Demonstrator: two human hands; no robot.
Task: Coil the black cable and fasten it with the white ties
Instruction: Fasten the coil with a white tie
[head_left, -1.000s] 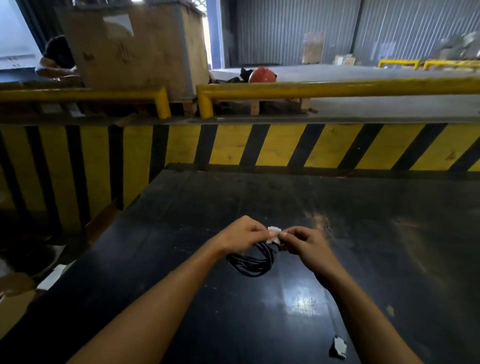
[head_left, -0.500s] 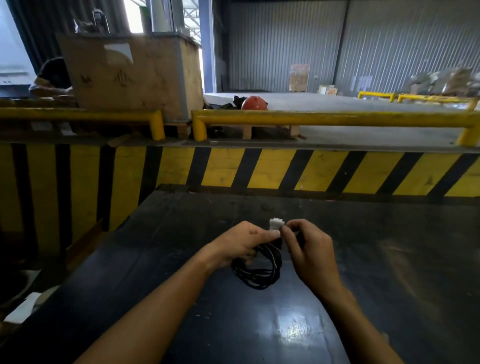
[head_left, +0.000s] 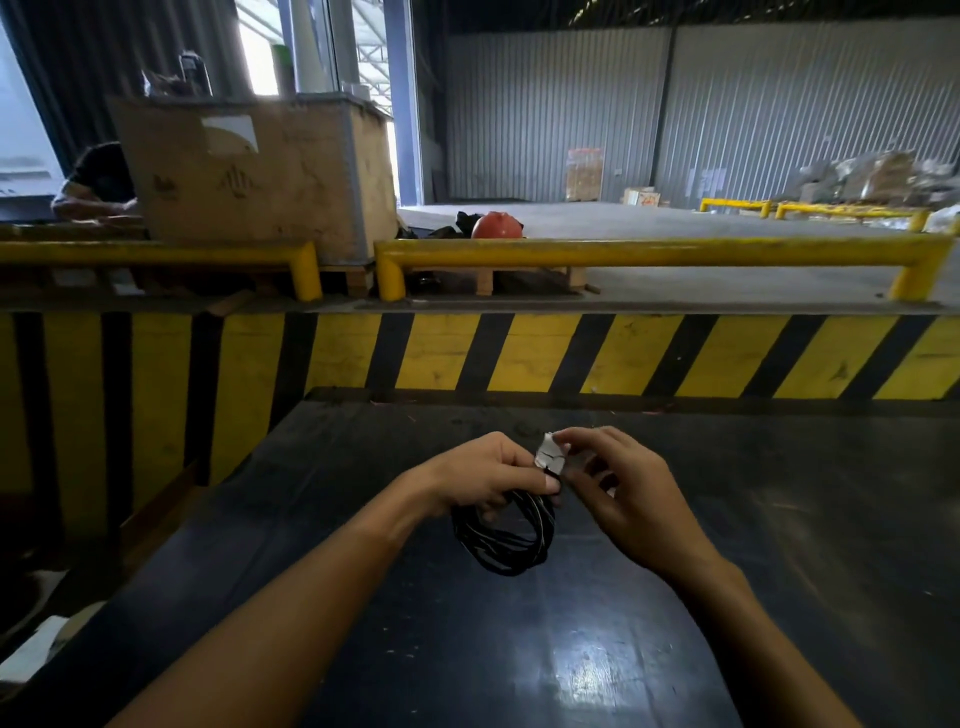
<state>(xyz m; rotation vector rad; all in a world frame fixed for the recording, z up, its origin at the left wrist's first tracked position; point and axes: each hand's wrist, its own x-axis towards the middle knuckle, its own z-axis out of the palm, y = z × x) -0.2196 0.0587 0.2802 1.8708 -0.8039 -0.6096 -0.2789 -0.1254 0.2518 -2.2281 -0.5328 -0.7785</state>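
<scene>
The black cable is wound into a small coil and hangs just above the dark table. My left hand grips the top of the coil between thumb and fingers. A white tie wraps the top of the coil, its loose end sticking up. My right hand pinches that tie with thumb and forefinger, right beside the left hand. The part of the coil under my fingers is hidden.
A yellow-and-black striped barrier runs along the table's far edge, with yellow rails above it. A wooden crate stands at the back left with a person beside it. An orange helmet lies behind the rail.
The view has tilted up, so the white piece at the table's near edge is out of frame. Both hands stay together on the coil; the right fingers have shifted on the tie.
</scene>
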